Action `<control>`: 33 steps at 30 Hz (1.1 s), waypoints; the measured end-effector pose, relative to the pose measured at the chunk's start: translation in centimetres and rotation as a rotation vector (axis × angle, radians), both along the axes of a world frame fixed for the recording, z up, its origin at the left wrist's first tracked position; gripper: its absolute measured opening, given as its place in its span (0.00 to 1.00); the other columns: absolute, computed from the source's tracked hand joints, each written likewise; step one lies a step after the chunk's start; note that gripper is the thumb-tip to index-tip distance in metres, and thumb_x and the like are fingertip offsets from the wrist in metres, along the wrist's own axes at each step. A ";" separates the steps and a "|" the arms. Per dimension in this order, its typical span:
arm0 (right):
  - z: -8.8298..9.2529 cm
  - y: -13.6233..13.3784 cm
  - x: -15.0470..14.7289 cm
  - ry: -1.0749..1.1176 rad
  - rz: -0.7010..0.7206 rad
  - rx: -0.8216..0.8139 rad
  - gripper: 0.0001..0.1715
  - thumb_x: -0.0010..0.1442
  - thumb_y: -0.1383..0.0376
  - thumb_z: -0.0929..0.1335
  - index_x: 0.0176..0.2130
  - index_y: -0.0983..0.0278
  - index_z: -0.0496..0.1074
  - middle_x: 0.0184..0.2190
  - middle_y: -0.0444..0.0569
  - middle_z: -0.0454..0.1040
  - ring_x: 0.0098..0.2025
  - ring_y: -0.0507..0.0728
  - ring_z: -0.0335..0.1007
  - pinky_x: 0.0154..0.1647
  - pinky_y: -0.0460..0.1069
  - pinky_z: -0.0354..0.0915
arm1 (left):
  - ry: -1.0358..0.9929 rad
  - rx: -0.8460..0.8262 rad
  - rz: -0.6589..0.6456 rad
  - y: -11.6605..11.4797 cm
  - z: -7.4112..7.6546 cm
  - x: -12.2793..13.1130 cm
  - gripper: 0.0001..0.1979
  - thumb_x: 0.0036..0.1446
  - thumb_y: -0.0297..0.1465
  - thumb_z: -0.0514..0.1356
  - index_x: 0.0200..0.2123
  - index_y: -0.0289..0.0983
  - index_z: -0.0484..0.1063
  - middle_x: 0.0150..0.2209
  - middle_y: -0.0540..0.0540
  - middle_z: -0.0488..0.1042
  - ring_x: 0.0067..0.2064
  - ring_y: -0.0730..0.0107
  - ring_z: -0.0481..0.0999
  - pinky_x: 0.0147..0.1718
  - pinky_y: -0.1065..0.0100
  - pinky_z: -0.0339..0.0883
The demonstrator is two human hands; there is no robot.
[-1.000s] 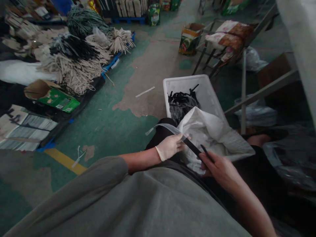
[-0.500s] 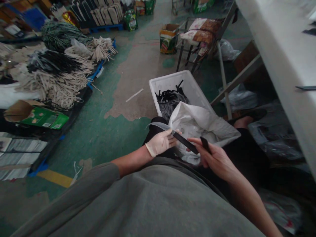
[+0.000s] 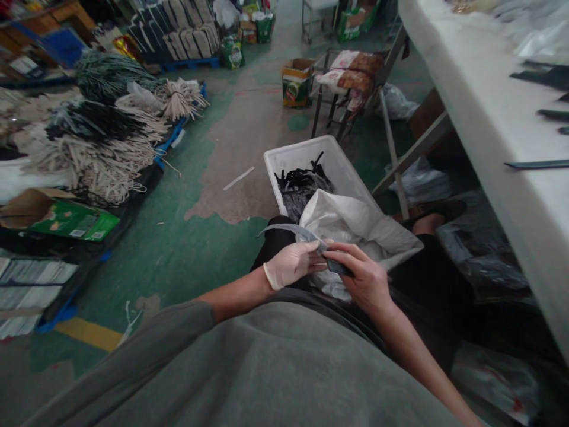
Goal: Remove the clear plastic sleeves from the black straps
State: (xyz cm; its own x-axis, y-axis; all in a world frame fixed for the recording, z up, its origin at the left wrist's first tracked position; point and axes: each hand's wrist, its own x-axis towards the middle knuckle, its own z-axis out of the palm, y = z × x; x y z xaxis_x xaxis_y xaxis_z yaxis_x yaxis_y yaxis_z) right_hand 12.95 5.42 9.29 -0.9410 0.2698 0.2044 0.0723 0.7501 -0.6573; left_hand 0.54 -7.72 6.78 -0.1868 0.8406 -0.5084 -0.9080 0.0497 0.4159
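Note:
My left hand (image 3: 293, 264), in a pale thin glove, pinches a narrow translucent strip (image 3: 284, 227) whose loose end curves away to the left. Against its fingertips is my bare right hand (image 3: 362, 276), closed around a short black strap (image 3: 338, 268). Where strip and strap meet is hidden by the fingers. Under the hands, a white woven sack (image 3: 351, 216) lies over my lap. Just beyond it, a white plastic bin (image 3: 344, 169) holds a heap of black straps (image 3: 302, 187).
A white-topped table (image 3: 480, 101) with dark strips on it runs along the right. Bundles of cord (image 3: 98, 157) lie on a pallet at left, beside an open green carton (image 3: 73, 218). A stool with a patterned cushion (image 3: 351, 74) stands ahead.
My right hand has moved left and up to meet my left hand, bringing the black strap's end to the gloved fingers. The black piece that stood up between its fingers no longer shows.

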 end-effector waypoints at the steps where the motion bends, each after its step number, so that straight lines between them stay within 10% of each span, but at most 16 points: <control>1: -0.2 0.0 0.2 0.027 -0.014 -0.015 0.20 0.59 0.72 0.63 0.45 0.58 0.78 0.51 0.49 0.76 0.50 0.56 0.75 0.48 0.48 0.69 | 0.035 -0.002 -0.008 0.1 -0.1 -0.2 0.12 0.63 0.34 0.56 0.43 0.33 0.75 0.42 0.41 0.77 0.41 0.68 0.77 0.41 0.69 0.67; 6: -0.6 0.4 0.6 0.010 -0.015 -0.102 0.14 0.63 0.66 0.63 0.44 0.60 0.76 0.53 0.51 0.76 0.50 0.57 0.75 0.50 0.50 0.68 | -0.039 0.014 -0.116 0.6 -1.0 0.3 0.13 0.60 0.35 0.57 0.39 0.32 0.75 0.38 0.38 0.78 0.40 0.63 0.78 0.41 0.65 0.68; 12: 1.0 0.5 0.3 -0.198 -0.122 -0.237 0.18 0.65 0.58 0.60 0.37 0.60 0.77 0.32 0.49 0.80 0.32 0.56 0.75 0.37 0.48 0.68 | -0.254 0.029 -0.202 -0.3 -1.3 0.7 0.18 0.64 0.34 0.49 0.41 0.29 0.75 0.41 0.37 0.78 0.44 0.57 0.79 0.44 0.60 0.70; 19: 4.1 2.1 6.9 -0.236 -0.125 -0.539 0.23 0.64 0.52 0.61 0.30 0.61 0.77 0.15 0.44 0.65 0.14 0.50 0.55 0.15 0.46 0.53 | -0.220 -0.377 0.712 -3.8 -3.8 -9.3 0.21 0.68 0.38 0.47 0.45 0.25 0.70 0.27 0.41 0.76 0.29 0.69 0.78 0.31 0.70 0.72; 22: 4.0 2.3 7.5 -0.276 -0.004 -0.607 0.22 0.63 0.52 0.63 0.30 0.61 0.78 0.22 0.48 0.75 0.18 0.51 0.62 0.18 0.45 0.58 | -0.093 -0.347 0.863 -3.5 -3.1 -11.8 0.15 0.69 0.30 0.47 0.49 0.33 0.70 0.26 0.48 0.75 0.25 0.77 0.75 0.27 0.77 0.68; 28: 3.6 2.9 2.8 -0.123 -0.229 -0.740 0.18 0.58 0.52 0.66 0.33 0.63 0.76 0.53 0.53 0.75 0.15 0.44 0.52 0.13 0.45 0.52 | 0.420 -0.012 0.237 0.5 -0.6 -6.6 0.15 0.60 0.32 0.61 0.50 0.36 0.73 0.31 0.44 0.78 0.26 0.73 0.75 0.24 0.75 0.64; 33: 4.3 6.1 0.5 -0.003 -0.306 -0.750 0.20 0.56 0.50 0.67 0.34 0.64 0.76 0.56 0.51 0.72 0.17 0.43 0.51 0.15 0.44 0.51 | 0.552 0.046 -0.212 0.9 -0.8 -1.6 0.13 0.55 0.39 0.64 0.35 0.33 0.77 0.29 0.43 0.78 0.25 0.72 0.74 0.27 0.73 0.64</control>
State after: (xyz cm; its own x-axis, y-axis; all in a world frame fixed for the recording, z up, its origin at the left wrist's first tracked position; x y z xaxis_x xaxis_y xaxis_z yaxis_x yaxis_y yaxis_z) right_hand 13.40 11.50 13.59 -0.8038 0.5792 -0.1356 0.2056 0.0566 -0.9770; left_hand -1.08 -6.79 5.97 -0.2389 0.9073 -0.3459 -0.5287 0.1773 0.8301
